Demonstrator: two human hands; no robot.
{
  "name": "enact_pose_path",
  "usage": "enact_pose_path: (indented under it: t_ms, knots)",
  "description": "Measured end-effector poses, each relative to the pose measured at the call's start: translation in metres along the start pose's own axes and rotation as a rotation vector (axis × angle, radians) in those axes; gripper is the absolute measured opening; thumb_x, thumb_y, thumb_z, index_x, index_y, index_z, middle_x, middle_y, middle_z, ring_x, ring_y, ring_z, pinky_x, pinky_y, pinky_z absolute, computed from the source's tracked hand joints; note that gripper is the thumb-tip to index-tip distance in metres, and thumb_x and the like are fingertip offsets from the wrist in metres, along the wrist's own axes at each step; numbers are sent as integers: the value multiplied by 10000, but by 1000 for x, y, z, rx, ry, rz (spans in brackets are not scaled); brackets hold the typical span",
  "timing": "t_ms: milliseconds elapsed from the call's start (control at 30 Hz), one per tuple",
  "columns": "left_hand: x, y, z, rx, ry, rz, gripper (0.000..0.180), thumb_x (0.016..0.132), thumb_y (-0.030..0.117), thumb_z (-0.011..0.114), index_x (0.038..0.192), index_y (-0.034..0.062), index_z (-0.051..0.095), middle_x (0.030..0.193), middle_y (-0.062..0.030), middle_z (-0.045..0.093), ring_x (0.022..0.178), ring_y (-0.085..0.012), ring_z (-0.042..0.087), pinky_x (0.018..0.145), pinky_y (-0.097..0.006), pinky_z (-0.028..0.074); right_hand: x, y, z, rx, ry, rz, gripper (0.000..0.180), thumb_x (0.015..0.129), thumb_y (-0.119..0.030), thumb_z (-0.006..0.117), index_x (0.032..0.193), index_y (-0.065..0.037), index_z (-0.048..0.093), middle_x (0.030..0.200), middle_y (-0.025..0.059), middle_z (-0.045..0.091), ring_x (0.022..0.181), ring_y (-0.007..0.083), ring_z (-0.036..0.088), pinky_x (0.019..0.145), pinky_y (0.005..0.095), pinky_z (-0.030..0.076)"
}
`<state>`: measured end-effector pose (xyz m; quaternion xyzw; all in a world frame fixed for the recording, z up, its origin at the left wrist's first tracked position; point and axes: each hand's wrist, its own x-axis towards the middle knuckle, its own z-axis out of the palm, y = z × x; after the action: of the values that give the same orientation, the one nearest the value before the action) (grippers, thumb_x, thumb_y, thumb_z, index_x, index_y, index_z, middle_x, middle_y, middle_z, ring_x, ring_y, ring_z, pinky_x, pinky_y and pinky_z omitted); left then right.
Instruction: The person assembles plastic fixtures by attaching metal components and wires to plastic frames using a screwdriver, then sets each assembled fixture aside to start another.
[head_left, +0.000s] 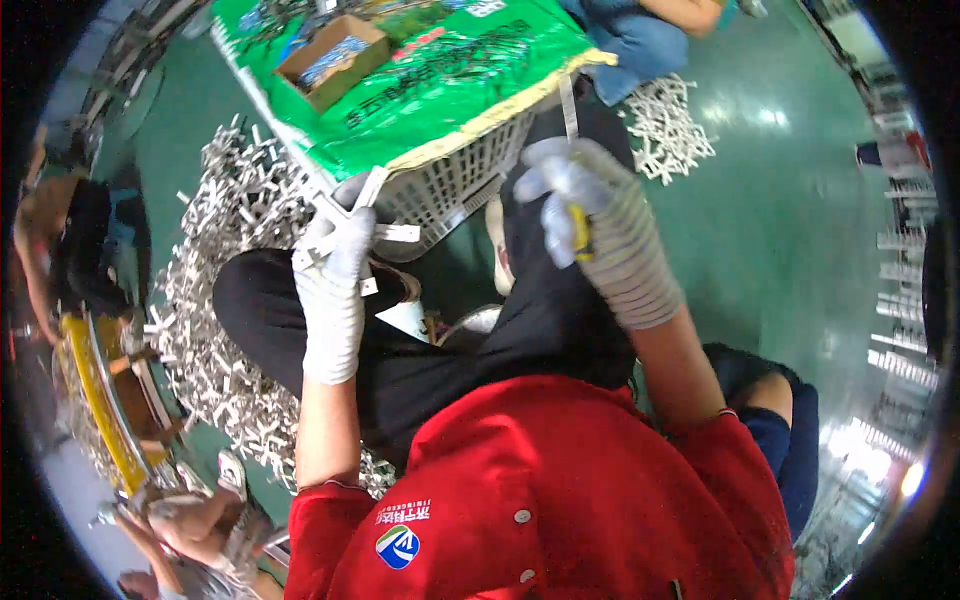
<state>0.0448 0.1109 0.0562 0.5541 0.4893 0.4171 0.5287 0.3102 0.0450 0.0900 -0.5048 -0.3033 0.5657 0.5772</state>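
The left hand [337, 245], gloved, is curled firmly round a white branched piece [397, 233] just off the near-left corner of a white lattice crate [450, 185] draped with a green plastic sheet [470, 75]. One flat arm of the piece points sideways toward the right hand [597, 190]; another slants up past the fingers, away from the body. Whether this is a single piece or several held together, I cannot tell.

The right hand, also gloved, has its fingers folded in around a yellow object [579, 232], and a narrow pale strip [569, 106] rises from those fingers. The glove hides whether strip and yellow object are joined.

From the right hand, the branched piece lies across to the left at nearly the same level, well apart, with the left hand the nearer by holding it. The strip's long axis runs away from the body toward the sheet's near edge, roughly square to the sideways arm of the piece.

An open carton [350, 75] of small parts sits by the sheet's left edge; a heap of white branched pieces [215, 290] covers the floor left of the crate.
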Motion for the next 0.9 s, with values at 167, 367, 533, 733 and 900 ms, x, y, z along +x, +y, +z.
enact_pose_path:
  t_ms: [167, 367, 533, 733, 900]
  knots:
    - [-7, -9, -10, -12, -21, -56, 452, 1014, 253, 728, 1383, -3, 679, 1201, -37, 742, 1044, -108, 662, 962, -279, 520, 46, -55, 8, -558, 12, -134, 296, 986, -279, 737, 1138, -25, 734, 838, 5, 710, 619, 37, 552, 532, 221, 448]
    - [0, 3, 7, 111, 16, -26, 282, 1010, 179, 734, 1232, 8, 763, 943, -35, 736, 800, -80, 657, 707, -258, 548, 168, -43, -13, -1298, -56, -400, 326, 914, -321, 746, 1121, -71, 770, 977, 146, 779, 914, 273, 741, 864, 398, 567]
    - [4, -14, 3, -21, 72, -24, 333, 1045, 233, 693, 1285, 11, 755, 1026, -59, 768, 914, -100, 668, 816, -278, 547, 209, -7, 7, -1705, -59, -334, 343, 922, -335, 702, 1147, -84, 764, 1095, 189, 774, 1033, 363, 733, 930, 456, 559]
    - [4, -14, -1, 12, 94, -12, 296, 1034, 223, 692, 1234, 23, 780, 1051, -66, 782, 927, -100, 688, 849, -280, 551, 205, 32, 21, -1867, -28, -352, 358, 915, -335, 734, 1192, -109, 729, 1170, 183, 759, 1117, 373, 712, 980, 476, 555]
    - [5, -24, -7, 67, 26, 16, 267, 1030, 255, 701, 1173, 53, 803, 940, -59, 777, 822, -95, 673, 743, -268, 534, 200, 31, 12, -1852, 64, -311, 401, 931, -346, 740, 1257, -113, 716, 1245, 175, 746, 1171, 373, 697, 1011, 472, 546]
